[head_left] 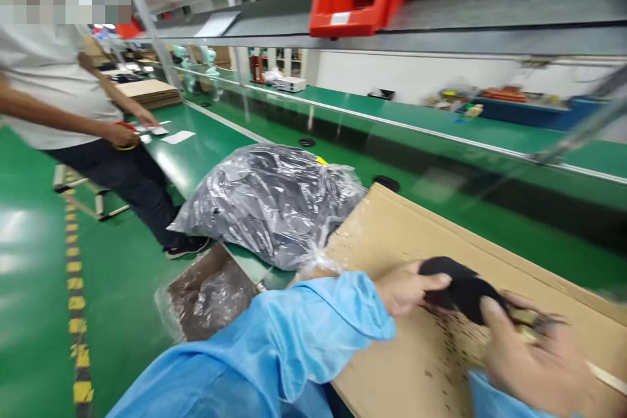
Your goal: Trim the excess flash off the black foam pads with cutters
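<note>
My left hand (406, 289) grips one end of a smooth, rounded black piece (460, 284), its thumb on top. On the other end presses the thumb of my right hand (533, 346). Tucked in my right fingers is a small brass-and-grey metal tool (531, 323), too blurred to name. The black piece is held above a sheet of cardboard (392, 353) scattered with many tiny dark scraps (448, 339). A large clear plastic bag (279, 199) full of dark parts lies beyond my left forearm.
An open cardboard box (210, 300) with plastic lining sits below the bag, at left. A person (53, 91) at the left holds yellow-and-red-handled scissors (128, 136) and a white piece over the green bench. A red bin (343, 13) hangs overhead. A metal rail (392, 124) crosses behind.
</note>
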`<state>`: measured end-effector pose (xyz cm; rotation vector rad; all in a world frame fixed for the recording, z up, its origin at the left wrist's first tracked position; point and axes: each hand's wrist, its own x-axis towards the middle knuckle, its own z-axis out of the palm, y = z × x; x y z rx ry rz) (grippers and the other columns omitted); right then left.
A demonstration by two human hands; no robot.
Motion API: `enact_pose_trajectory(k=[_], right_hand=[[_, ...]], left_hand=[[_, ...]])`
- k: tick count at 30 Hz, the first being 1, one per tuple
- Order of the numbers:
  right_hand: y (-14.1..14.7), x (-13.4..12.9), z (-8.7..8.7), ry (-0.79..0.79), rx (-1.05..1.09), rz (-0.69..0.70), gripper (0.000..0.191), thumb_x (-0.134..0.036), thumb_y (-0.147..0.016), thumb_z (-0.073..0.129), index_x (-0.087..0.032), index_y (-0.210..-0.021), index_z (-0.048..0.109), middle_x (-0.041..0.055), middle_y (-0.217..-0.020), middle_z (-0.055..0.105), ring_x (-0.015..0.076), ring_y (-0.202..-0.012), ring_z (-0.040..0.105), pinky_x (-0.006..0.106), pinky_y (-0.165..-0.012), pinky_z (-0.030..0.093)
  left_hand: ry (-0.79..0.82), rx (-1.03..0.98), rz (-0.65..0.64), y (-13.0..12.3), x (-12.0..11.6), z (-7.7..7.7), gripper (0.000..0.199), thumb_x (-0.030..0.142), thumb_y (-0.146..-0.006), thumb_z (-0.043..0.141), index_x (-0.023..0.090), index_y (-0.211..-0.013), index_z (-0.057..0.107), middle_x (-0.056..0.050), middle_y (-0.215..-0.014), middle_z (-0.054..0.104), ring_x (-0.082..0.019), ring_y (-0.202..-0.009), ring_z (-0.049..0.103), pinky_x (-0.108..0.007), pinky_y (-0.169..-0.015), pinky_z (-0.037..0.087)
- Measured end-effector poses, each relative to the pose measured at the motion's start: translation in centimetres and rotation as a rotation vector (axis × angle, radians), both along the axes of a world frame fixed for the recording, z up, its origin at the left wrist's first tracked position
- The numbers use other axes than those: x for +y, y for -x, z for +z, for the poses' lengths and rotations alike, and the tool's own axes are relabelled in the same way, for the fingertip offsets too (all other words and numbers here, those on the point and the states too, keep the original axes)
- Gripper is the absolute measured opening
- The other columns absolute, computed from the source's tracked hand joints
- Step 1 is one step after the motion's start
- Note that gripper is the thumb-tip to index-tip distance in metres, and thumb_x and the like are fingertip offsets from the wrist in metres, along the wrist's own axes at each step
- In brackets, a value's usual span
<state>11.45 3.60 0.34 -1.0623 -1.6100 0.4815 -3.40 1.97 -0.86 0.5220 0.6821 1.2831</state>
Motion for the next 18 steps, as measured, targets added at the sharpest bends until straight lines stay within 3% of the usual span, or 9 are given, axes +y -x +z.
enact_pose_trajectory(k=[1, 3, 9, 13, 18], right_hand=[[0.1, -0.7, -0.2, 0.044, 0.033, -0.077, 0.033, -0.049, -0.075, 0.067, -0.024, -0.096, 0.061, 0.0097, -0.083, 0.061, 0.0279, -0.073, 0.058, 0.044, -0.065, 0.046], [0.7, -1.8, -0.2, 0.063, 0.031, -0.060, 0.035, -0.051, -0.074, 0.065, -0.020, -0.090, 0.061, 0.0092, -0.082, 0.063, 0.0263, -0.075, 0.060, 0.043, -0.069, 0.048], [0.3, -1.8, -0.1, 0.027, 0.008, 0.012, 0.024, -0.040, -0.082, 0.060, -0.018, -0.092, 0.061, 0.0068, -0.087, 0.063, 0.0200, -0.080, 0.058, 0.035, -0.076, 0.047], [-0.3, -2.1, 0.3, 0.127, 0.019, 0.071, 0.018, -0.036, -0.082, 0.057, -0.019, -0.086, 0.059, 0.0024, -0.076, 0.060, 0.0166, -0.070, 0.055, 0.030, -0.069, 0.045], [0.0, -2.2, 0.4, 0.244, 0.203, 0.085, 0.021, -0.040, -0.079, 0.059, -0.019, -0.077, 0.054, -0.0021, -0.066, 0.052, 0.0130, -0.060, 0.048, 0.026, -0.060, 0.040]], left_hand=[[-0.013, 0.019, 0.006, -0.1, -0.5, 0.1, 0.062, 0.035, -0.060, 0.080, 0.015, -0.116, 0.061, -0.012, -0.111, 0.062, -0.015, -0.075, 0.060, -0.028, -0.065, 0.050], [-0.036, 0.078, 0.009, -0.3, -1.5, 0.5, 0.069, 0.034, -0.053, 0.084, 0.016, -0.116, 0.061, -0.012, -0.117, 0.061, -0.016, -0.082, 0.062, -0.026, -0.066, 0.051], [-0.125, 0.229, 0.123, -0.7, -2.1, 1.1, 0.059, 0.030, -0.061, 0.081, 0.016, -0.114, 0.061, -0.010, -0.110, 0.066, -0.020, -0.088, 0.064, -0.029, -0.069, 0.053], [-0.135, 0.228, 0.151, -0.9, -2.3, 1.1, 0.053, 0.028, -0.063, 0.081, 0.016, -0.111, 0.061, -0.009, -0.108, 0.067, -0.022, -0.095, 0.064, -0.037, -0.082, 0.054], [-0.170, 0.224, 0.118, -1.1, -2.7, 1.2, 0.047, 0.027, -0.067, 0.079, 0.016, -0.109, 0.063, -0.009, -0.113, 0.066, -0.024, -0.104, 0.062, -0.043, -0.095, 0.048]])
